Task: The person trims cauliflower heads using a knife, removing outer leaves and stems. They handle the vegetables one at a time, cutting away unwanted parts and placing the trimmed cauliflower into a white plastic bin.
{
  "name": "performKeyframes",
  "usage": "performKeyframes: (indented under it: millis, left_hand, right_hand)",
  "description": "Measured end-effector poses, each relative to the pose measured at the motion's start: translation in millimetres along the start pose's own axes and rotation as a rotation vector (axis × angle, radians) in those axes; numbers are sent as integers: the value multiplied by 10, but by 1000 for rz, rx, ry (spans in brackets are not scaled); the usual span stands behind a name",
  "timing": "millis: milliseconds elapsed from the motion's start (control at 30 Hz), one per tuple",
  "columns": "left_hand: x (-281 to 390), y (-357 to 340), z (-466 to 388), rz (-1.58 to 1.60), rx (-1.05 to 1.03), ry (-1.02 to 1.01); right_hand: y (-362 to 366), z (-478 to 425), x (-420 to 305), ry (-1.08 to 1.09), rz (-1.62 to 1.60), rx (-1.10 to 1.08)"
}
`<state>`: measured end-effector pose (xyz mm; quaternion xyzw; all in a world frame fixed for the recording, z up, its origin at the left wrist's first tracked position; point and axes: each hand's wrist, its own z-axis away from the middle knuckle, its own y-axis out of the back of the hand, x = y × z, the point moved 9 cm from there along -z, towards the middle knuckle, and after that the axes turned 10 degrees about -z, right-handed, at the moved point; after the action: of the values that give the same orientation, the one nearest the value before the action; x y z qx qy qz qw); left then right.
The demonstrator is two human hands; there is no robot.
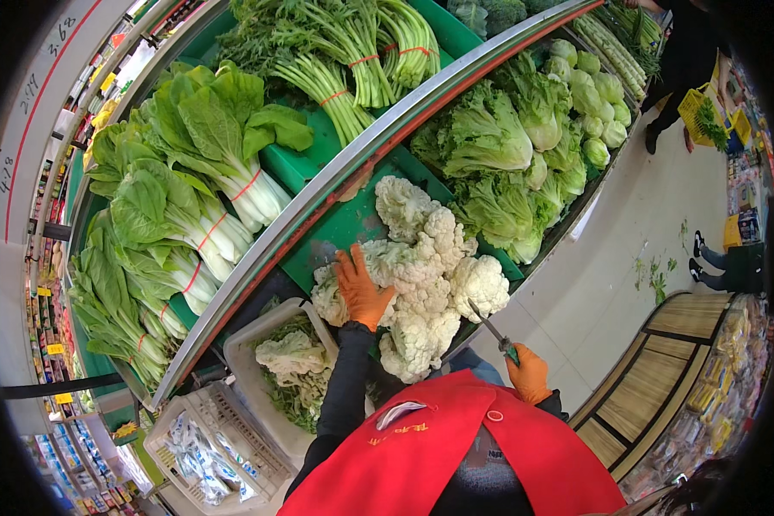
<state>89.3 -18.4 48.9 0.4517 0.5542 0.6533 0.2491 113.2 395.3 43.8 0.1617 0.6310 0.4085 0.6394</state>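
Several cauliflower heads (420, 280) lie heaped on a green display shelf (316, 248). My left hand (363, 289), in an orange glove, rests with spread fingers on the left side of the heap, touching a cauliflower. In my right hand (529, 373), also orange-gloved, is a knife (490, 324) with a green handle. Its blade points up and left, and its tip is at the lower edge of a white cauliflower head (479, 284) at the right of the heap. Whether the tip touches that head cannot be told.
A pale plastic bin (242, 351) with leaf trimmings stands below left, beside a basket (222, 403) of packets. A metal rail (335, 173) divides the cauliflower from banded leafy greens (200, 213). Lettuces (490, 138) lie beyond. People stand at the right; leaves (658, 278) litter the floor.
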Motion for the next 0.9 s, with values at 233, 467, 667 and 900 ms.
performKeyframes:
  millis: [233, 467, 667, 900]
  left_hand:
    - [-534, -402, -602, 354, -253, 153]
    - [474, -759, -831, -448, -942, 105]
    - [107, -1012, -593, -394, -923, 317]
    - [-88, -260, -34, 293, -285, 209]
  right_hand:
    - [39, 46, 31, -14, -29, 39]
    - [-24, 176, 121, -75, -91, 27]
    - [-60, 104, 54, 5, -140, 25]
    - [99, 87, 291, 34, -193, 43]
